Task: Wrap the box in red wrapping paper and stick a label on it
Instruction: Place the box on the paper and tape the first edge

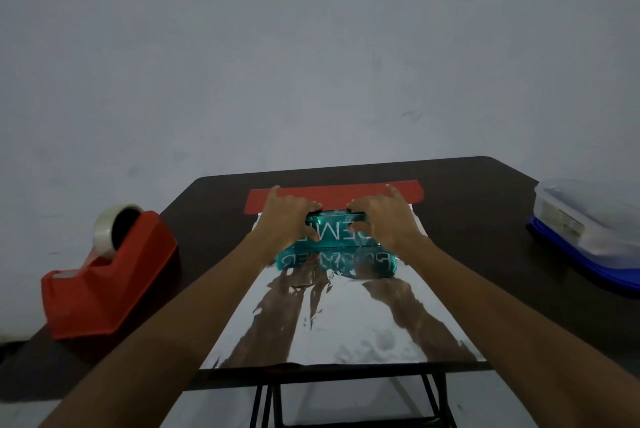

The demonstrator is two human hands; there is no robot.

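A teal box (334, 232) with white lettering lies on a sheet of wrapping paper (343, 320), whose shiny silver underside faces up and mirrors the box and my arms. The far edge of the sheet is folded over and shows its red side (332, 193). My left hand (289, 218) grips the left end of the box, thumb on its near face and fingers over the top. My right hand (384, 218) holds the right end the same way. Both index fingers stretch out onto the red strip.
A red tape dispenser (104, 275) with a roll of clear tape stands at the table's left edge. At the right edge sits a clear plastic container (585, 220) on a blue lid. The dark table (485, 254) ends near me; a grey wall is behind.
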